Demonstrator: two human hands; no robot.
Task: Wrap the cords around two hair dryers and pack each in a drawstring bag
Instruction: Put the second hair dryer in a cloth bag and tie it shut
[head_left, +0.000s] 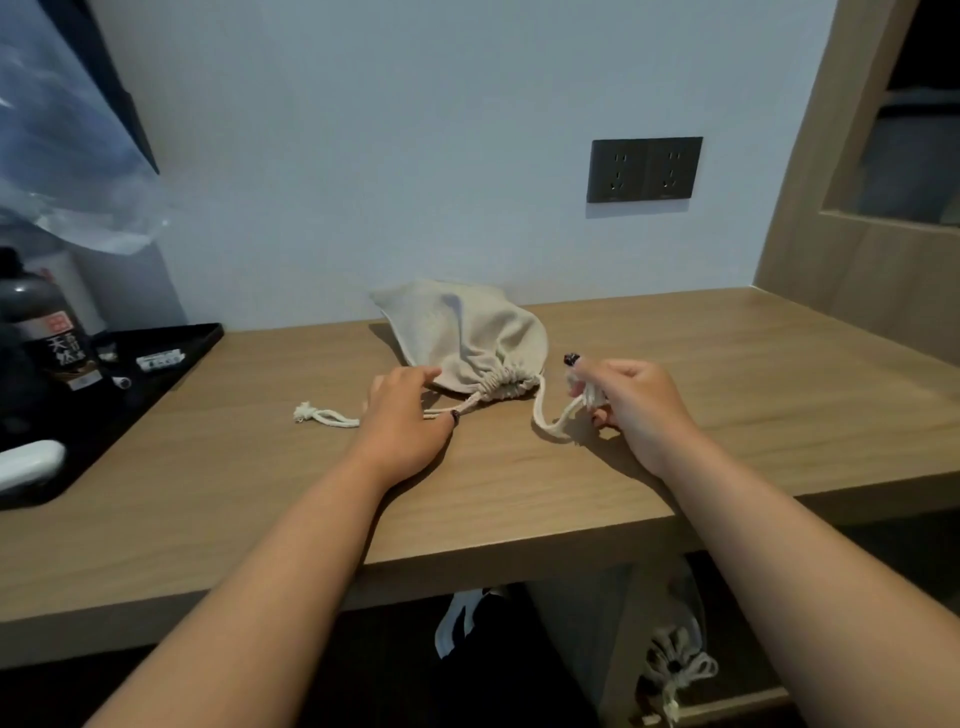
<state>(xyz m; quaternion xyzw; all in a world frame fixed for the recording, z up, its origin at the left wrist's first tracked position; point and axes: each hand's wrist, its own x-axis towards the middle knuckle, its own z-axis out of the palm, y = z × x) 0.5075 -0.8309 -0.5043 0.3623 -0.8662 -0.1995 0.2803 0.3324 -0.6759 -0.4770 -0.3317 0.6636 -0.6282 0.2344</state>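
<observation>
Evidently soft and limp, the drawstring bag (467, 338) is best taken at its cinched neck; its right cord (550, 415) is pinched by the right hand (623, 400) at three o'clock, while the left hand (410, 415) rests relaxed at nine.

A hotel room is suggested: a built-in wooden desk (675, 374), a wall socket panel (644, 169), and a black amenity tray (171, 358) with bottled water (49, 332) at the left.

Black tray (200, 340) — bottle (49, 332), wall socket (644, 169)
</observation>
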